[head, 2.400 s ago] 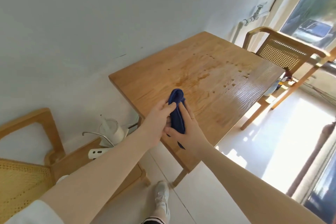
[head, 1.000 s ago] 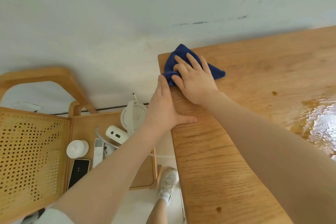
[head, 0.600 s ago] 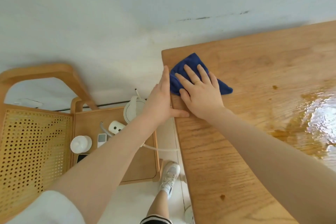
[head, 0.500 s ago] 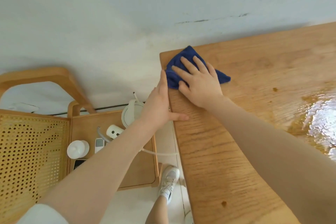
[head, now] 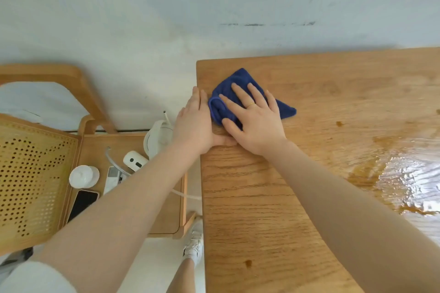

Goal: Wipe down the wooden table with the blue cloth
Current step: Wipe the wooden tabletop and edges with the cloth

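The blue cloth [head: 240,82] lies folded on the wooden table [head: 273,209], near its far left corner by the wall. My right hand [head: 254,121] presses flat on the cloth with fingers spread, a ring on one finger. My left hand [head: 194,123] lies flat along the table's left edge, thumb on the tabletop, its fingers touching the cloth's left side. A wet, shiny patch [head: 404,176] with brownish stains covers the table at the right. Small brown drops [head: 248,263] sit near the front.
A white wall [head: 214,7] runs behind the table. Left of the table stands a wooden chair with a cane back [head: 33,178]; its seat holds a white kettle [head: 158,139], a small white lid [head: 83,176], a phone [head: 82,204] and remotes. My white shoe [head: 194,242] is on the floor.
Over the last second the cloth slid back and forth near the corner under my right hand; it now lies a little farther from the left edge. My left hand stayed on the edge.
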`<state>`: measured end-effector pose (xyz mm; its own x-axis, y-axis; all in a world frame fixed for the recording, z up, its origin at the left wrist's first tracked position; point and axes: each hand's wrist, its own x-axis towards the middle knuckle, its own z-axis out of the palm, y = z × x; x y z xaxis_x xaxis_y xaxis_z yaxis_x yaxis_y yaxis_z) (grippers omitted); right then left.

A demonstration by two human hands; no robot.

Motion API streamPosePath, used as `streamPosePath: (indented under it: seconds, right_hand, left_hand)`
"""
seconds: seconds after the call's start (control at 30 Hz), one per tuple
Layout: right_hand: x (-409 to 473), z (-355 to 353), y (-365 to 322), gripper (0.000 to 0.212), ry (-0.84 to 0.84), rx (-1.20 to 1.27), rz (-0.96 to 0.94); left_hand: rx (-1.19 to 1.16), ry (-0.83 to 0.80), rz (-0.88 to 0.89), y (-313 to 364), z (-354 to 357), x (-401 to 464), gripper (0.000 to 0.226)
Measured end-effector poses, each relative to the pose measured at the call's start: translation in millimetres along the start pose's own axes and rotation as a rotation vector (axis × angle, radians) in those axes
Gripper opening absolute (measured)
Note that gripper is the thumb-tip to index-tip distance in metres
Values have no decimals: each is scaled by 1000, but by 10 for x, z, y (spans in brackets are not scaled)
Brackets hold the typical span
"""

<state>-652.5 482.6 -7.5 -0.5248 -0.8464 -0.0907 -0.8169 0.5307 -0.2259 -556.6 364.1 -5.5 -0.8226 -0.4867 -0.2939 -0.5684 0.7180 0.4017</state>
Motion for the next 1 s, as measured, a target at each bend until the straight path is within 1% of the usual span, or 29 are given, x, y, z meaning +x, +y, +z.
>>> streamPosePath:
  seconds: [0.1, 0.17, 0.2, 0.27, 0.3, 0.37, 0.43, 0.5, 0.6, 0.7, 0.77, 0.83, 0.9, 0.93, 1.0]
  right_hand:
    - [434, -47, 121, 50, -12, 28, 60]
    - [647, -89, 190, 43, -42, 80, 86]
    - [682, -119, 217, 43, -61, 132, 89]
    - [583, -167, 242, 46, -97, 220, 75]
    - [453, -183, 237, 46, -110, 225, 55]
    - [119, -172, 185, 48, -114, 180, -13]
    - [-161, -129, 85, 48, -115, 124, -108]
    - [-183, -111, 13, 46, -128, 91, -178]
    - [170, -106, -41, 46, -149, 80, -220]
    - [586, -43, -73, 46, -96, 30, -176]
    - [730, -36, -98, 46, -66, 29, -126]
    - [684, -57, -104, 47, -92, 50, -88]
    - [422, -36, -88, 48, -83, 46, -75]
    - [260, -19, -81, 50, -69, 47, -85]
    - [29, -14, -74, 62, -46, 61, -93]
  left_hand:
    - [112, -3, -71, 100, -27, -58, 133]
    - [181, 14, -77, 194, -16, -119, 126]
    - [175, 21, -79, 237, -2, -152, 123]
    - [104, 27, -122, 281, 30, -223, 120]
    - [46, 33, -161, 291, 41, -263, 120]
    - [-77, 56, -253, 291, 64, -312, 124]
    - [-142, 91, -306, 300, 81, -329, 124]
    - [-166, 120, -312, 285, 75, -318, 119]
    - [-237, 153, -312, 244, 84, -317, 114]
    - [-278, 184, -291, 189, 170, -340, 114]
    - [-292, 189, -261, 185, 188, -352, 104]
    - [-230, 206, -236, 179, 173, -349, 91]
    - [-156, 219, -214, 185, 160, -372, 88]
    - [-155, 225, -208, 187, 157, -377, 87]
    - [-190, 213, -217, 186, 144, -363, 86]
